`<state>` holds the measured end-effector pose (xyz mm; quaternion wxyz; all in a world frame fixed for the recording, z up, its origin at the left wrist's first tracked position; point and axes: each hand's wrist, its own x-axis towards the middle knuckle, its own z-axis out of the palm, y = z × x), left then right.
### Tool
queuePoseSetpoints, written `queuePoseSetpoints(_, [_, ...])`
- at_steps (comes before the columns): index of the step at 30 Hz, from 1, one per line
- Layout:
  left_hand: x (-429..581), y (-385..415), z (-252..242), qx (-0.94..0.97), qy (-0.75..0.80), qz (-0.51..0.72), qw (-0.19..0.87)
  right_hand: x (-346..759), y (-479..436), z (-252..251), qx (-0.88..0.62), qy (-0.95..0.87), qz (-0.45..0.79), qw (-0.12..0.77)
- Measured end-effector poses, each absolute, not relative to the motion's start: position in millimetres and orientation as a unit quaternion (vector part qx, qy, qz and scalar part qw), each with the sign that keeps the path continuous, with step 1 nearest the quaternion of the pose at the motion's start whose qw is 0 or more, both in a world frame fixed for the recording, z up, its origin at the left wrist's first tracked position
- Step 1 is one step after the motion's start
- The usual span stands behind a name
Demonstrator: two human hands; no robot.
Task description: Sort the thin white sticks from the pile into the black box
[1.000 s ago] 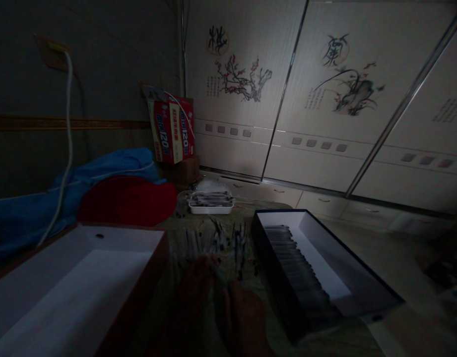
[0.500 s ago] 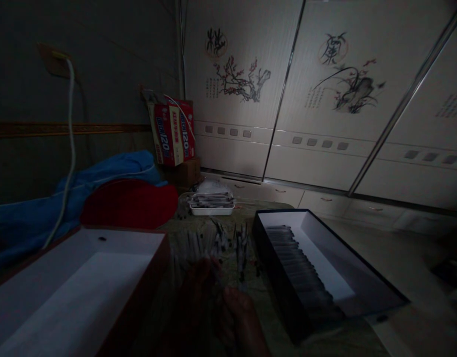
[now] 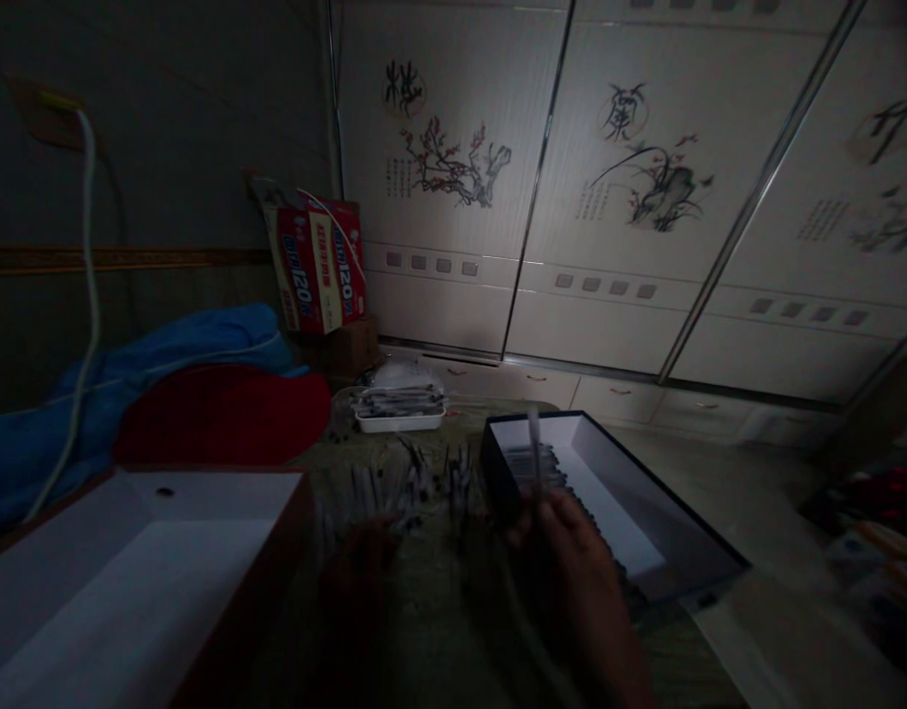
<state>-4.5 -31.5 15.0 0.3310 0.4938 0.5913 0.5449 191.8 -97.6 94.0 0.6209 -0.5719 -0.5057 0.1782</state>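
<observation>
My right hand (image 3: 563, 542) is closed around a slim, pale pen (image 3: 535, 448), held upright at the near left side of the dark box (image 3: 667, 502). Inside that box lies a long row of similar pens (image 3: 531, 463). In deep shadow, my left hand (image 3: 360, 556) is at the near edge of loose clear pens (image 3: 379, 487) on the table; its fingers are too dark to read. Another bunch of pens (image 3: 459, 478) lies between the hands. Behind them, a white tray (image 3: 401, 423) holds more thin pen-like pieces.
A red-edged box with a white inside (image 3: 164, 561) stands at left. Beyond it lie a red cushion-like thing (image 3: 224, 414) and blue cloth (image 3: 194, 340). A red carton (image 3: 320, 266) stands by the wardrobe doors (image 3: 438, 295). A white cable (image 3: 88, 295) hangs down the wall.
My right hand has moved from beside my left hand rightward and forward to the dark box, carrying the pen. My left hand stays near the loose pens. The view has shifted to the right.
</observation>
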Motion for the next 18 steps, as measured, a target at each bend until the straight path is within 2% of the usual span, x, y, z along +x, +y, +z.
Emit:
queuePoseSetpoints(4, [-6.4, -30.5, 13.1, 0.499, 0.604, 0.542, 0.304, 277.4, -78.7, 103.7, -0.645, -0.565, 0.031, 0.515])
queuePoseSetpoints(5, [-6.5, -30.2, 12.6, 0.501, 0.604, 0.541, 0.302, 296.9, -69.9, 100.9, -0.675, -0.586, -0.023, 0.447])
queuePoseSetpoints(7, [-6.5, -29.6, 11.6, 0.504, 0.601, 0.54, 0.304, 327.2, -51.5, 93.3, -0.731, -0.639, -0.087, 0.223])
queuePoseSetpoints(9, [-6.3, -29.3, 10.8, 0.503, 0.597, 0.541, 0.312, 343.4, -35.4, 85.6, -0.731, -0.665, -0.088, 0.125])
queuePoseSetpoints(13, [-5.9, -28.3, 9.2, 0.502, 0.588, 0.551, 0.314, 345.0, -14.6, 73.8, -0.703, -0.707, -0.07, 0.023])
queuePoseSetpoints(18, [-5.2, -29.0, 8.3, 0.492, 0.596, 0.54, 0.332, 335.4, 0.6, 64.7, -0.67, -0.738, -0.058, -0.052])
